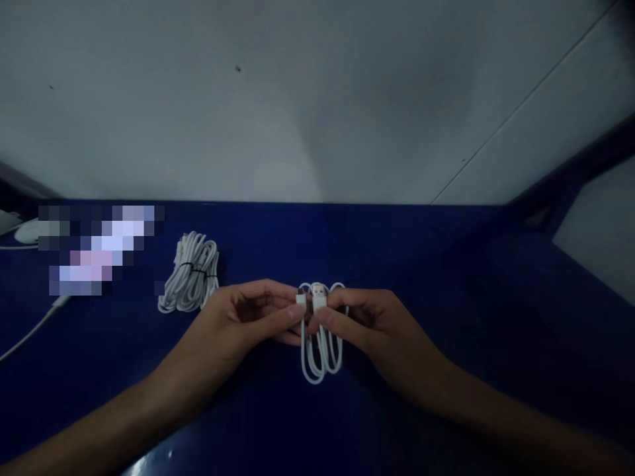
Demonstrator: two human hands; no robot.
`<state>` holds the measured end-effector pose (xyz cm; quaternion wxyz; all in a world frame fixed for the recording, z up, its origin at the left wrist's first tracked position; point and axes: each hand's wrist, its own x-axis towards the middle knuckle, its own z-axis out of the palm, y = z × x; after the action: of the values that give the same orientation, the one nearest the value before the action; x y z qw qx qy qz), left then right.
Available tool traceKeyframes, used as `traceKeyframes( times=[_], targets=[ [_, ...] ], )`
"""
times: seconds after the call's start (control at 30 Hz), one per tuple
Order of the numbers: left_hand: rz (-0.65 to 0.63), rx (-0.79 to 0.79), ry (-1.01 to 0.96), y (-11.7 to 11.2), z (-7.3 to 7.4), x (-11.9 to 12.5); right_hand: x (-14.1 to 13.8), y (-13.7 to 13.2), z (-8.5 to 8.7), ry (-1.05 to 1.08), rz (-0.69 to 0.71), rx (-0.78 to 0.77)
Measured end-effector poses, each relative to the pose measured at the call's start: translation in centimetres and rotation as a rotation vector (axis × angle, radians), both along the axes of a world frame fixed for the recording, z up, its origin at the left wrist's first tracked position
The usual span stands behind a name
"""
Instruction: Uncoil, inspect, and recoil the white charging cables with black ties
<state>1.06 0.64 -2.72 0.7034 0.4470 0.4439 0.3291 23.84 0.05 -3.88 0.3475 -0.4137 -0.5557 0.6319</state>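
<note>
A white USB cable (320, 350) folded into loops hangs between both hands above the dark blue table (446, 317). My left hand (248, 317) pinches the cable near its two plug ends from the left. My right hand (362, 320) pinches the same spot from the right, fingers closed. The plugs stick up just above my fingertips. The loops droop toward me below the hands.
A bundle of white cables (191, 271) tied with a dark band lies on the table to the left of my left hand. A loose white cord (34, 327) runs along the far left. A pale wall stands behind the table.
</note>
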Motion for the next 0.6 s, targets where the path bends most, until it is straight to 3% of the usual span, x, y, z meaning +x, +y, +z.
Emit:
traceKeyframes(
  times=[0.6],
  targets=[
    [-0.015, 0.013, 0.010, 0.17, -0.39, 0.00, 0.09, -0.01, 0.07, -0.020, 0.021, 0.021]
  ],
)
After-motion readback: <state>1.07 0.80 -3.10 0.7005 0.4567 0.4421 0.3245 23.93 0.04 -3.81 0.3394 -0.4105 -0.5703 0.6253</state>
